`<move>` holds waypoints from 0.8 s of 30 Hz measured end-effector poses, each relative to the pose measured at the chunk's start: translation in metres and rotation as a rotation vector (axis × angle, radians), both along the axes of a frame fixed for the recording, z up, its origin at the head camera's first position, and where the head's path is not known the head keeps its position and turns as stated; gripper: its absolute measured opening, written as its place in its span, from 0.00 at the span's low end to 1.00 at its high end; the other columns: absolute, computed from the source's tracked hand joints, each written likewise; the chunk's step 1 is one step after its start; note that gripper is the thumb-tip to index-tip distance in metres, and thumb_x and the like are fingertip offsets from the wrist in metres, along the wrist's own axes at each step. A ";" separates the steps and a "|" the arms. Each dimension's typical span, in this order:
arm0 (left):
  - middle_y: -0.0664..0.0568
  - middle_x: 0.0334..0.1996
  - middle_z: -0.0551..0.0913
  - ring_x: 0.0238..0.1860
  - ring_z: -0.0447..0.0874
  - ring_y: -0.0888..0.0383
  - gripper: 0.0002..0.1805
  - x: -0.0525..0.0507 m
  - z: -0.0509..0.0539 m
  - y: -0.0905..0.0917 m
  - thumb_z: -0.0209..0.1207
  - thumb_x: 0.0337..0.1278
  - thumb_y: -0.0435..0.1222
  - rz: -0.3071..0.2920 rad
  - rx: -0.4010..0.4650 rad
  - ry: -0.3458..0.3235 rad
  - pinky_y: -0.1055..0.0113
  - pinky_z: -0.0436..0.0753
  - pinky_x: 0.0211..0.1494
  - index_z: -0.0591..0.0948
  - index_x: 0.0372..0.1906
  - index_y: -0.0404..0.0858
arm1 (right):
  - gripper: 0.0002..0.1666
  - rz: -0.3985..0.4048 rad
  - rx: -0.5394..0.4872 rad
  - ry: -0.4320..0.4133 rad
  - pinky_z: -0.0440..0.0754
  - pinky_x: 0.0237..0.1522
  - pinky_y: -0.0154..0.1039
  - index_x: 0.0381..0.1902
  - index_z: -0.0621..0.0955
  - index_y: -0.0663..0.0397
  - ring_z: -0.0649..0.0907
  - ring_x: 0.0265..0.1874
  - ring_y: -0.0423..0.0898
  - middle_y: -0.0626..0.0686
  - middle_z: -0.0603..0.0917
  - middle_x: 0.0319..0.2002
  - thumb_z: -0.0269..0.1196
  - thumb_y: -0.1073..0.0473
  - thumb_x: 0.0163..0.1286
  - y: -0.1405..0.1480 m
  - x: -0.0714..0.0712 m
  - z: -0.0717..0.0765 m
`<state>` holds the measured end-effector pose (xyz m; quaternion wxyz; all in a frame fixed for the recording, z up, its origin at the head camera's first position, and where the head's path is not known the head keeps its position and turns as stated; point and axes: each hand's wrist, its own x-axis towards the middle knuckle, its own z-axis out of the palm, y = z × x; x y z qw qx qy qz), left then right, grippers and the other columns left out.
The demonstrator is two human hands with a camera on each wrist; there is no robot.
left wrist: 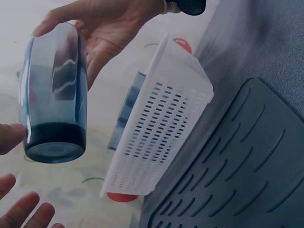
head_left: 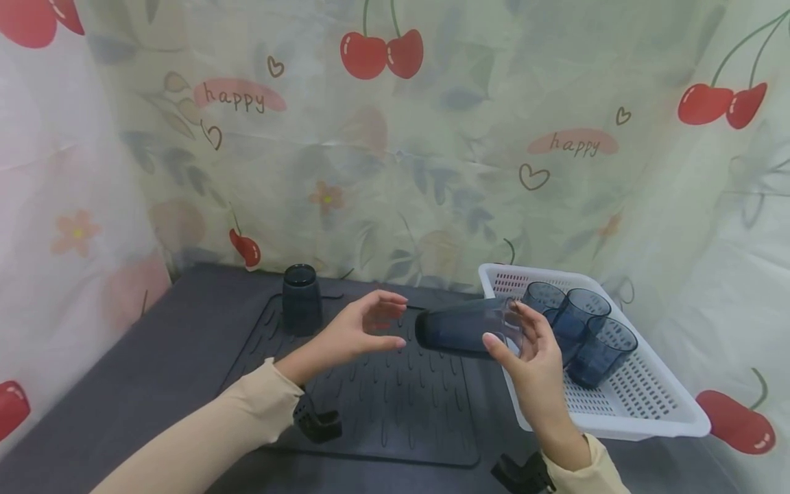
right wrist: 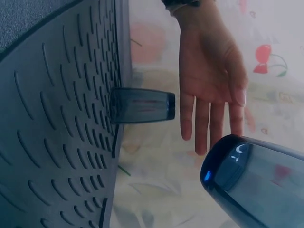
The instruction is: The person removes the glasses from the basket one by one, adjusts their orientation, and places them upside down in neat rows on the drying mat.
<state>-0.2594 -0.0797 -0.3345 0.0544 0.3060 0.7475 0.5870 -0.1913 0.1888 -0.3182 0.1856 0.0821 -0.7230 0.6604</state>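
Observation:
My right hand (head_left: 535, 357) grips a blue-tinted drinking glass (head_left: 459, 328) near its rim. The glass lies sideways in the air above the dark ridged mat (head_left: 395, 412), its thick base pointing left. Facing that base, my left hand (head_left: 352, 333) has its fingers spread and thumb apart, with nothing in it. In the left wrist view the held glass (left wrist: 54, 95) shows its dark base close to the left thumb. A second glass (head_left: 302, 302) stands upside down on the mat's back left corner; the right wrist view shows this glass (right wrist: 142, 105) too.
On the right sits a white perforated basket (head_left: 663, 405) with several similar glasses (head_left: 601, 350) inside, close beside my right hand. A dark tabletop (head_left: 154, 384) surrounds the mat. Behind and at the sides hangs a cherry-patterned curtain (head_left: 395, 158).

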 end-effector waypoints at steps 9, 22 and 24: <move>0.44 0.65 0.70 0.67 0.68 0.48 0.35 0.002 -0.005 0.007 0.68 0.54 0.33 -0.038 0.007 -0.001 0.52 0.70 0.67 0.67 0.67 0.39 | 0.37 0.017 -0.021 0.035 0.77 0.51 0.24 0.67 0.63 0.61 0.75 0.57 0.41 0.50 0.71 0.59 0.62 0.74 0.62 -0.007 -0.001 -0.005; 0.46 0.64 0.70 0.64 0.71 0.49 0.37 0.004 -0.012 0.015 0.70 0.50 0.31 -0.052 0.013 -0.002 0.51 0.72 0.66 0.68 0.66 0.40 | 0.38 0.007 0.019 0.019 0.70 0.56 0.19 0.67 0.62 0.63 0.73 0.59 0.38 0.52 0.71 0.61 0.64 0.73 0.61 -0.016 -0.001 -0.012; 0.45 0.63 0.71 0.63 0.73 0.49 0.37 0.005 -0.012 0.016 0.70 0.50 0.31 -0.056 0.014 0.004 0.53 0.73 0.65 0.68 0.66 0.41 | 0.38 0.012 0.015 0.020 0.71 0.56 0.20 0.67 0.63 0.63 0.73 0.59 0.39 0.53 0.71 0.61 0.64 0.73 0.61 -0.017 -0.001 -0.012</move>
